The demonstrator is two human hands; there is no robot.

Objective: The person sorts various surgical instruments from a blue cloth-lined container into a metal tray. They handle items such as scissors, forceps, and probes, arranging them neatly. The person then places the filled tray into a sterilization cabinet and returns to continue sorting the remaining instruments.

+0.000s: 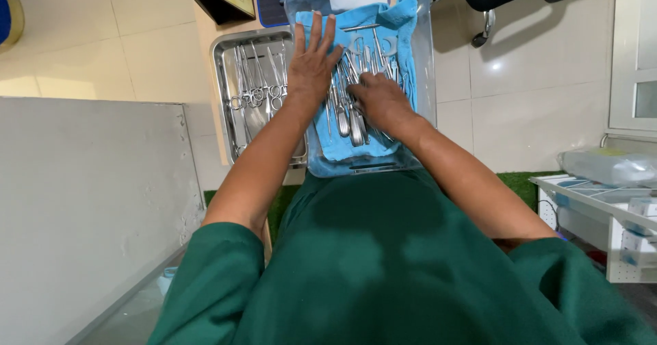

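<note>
- While the steel instruments (352, 105) lie in a loose heap on the blue cloth (404, 16), the right hand (380, 98) rests over their handles, fingers curled down among them; whether it pinches one is hard to tell, since the knuckles hide the tips.
- Flat and spread, the left hand (311, 64) presses on the cloth's left part, probably to keep it from sliding as the pile is sorted.
- That cloth lines a clear plastic tub (428, 78), which seems meant to cushion the metal and keep it together.
- Just left of the tub sits a steel tray (222, 92) holding scissors and forceps (256, 88) laid side by side, rings toward the near end, so each can be picked out singly.
- Far right, a wheeled chair base (487, 24) stands on the tiled floor; near right, a white shelf unit (602, 208) holds wrapped packets.
</note>
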